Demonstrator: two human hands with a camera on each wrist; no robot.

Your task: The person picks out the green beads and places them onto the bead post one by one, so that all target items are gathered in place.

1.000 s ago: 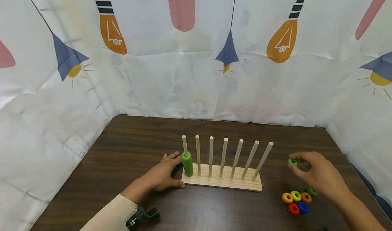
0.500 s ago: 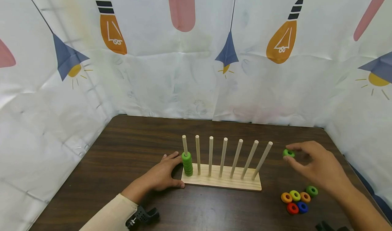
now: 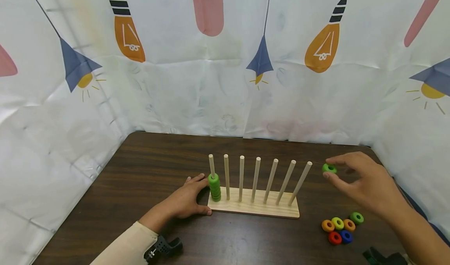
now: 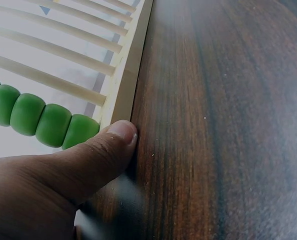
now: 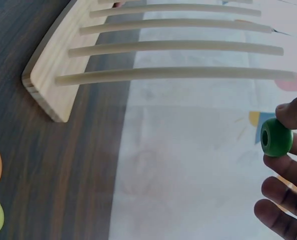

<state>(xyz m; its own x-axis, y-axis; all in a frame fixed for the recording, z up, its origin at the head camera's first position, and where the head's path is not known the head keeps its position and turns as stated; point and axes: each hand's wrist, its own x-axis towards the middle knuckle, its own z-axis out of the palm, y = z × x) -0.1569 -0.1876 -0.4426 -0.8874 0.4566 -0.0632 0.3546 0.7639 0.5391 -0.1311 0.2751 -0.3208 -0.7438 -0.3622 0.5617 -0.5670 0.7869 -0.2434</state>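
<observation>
A wooden peg rack (image 3: 251,203) with a row of upright pegs stands on the table. Green beads (image 3: 215,187) are stacked on its leftmost peg. My left hand (image 3: 188,200) holds the rack's left end; its thumb (image 4: 113,142) lies at the front corner of the base and the other fingers reach behind the stack. Right of the pegs, my right hand (image 3: 365,181) pinches a green bead (image 3: 329,168) between thumb and index finger, raised above the table. In the right wrist view this bead (image 5: 276,138) shows its hole, and the remaining fingers are loosely spread.
Loose beads lie in a cluster at the table's right: a green bead (image 3: 356,218), a yellow bead (image 3: 338,223), two orange ones, a red bead (image 3: 334,238) and a blue bead (image 3: 346,236). A patterned white sheet (image 3: 197,97) hangs behind the dark wooden table (image 3: 140,167).
My right hand has risen and moved slightly left, carrying the green bead toward the top of the rightmost peg. The left hand stays in place on the rack.
</observation>
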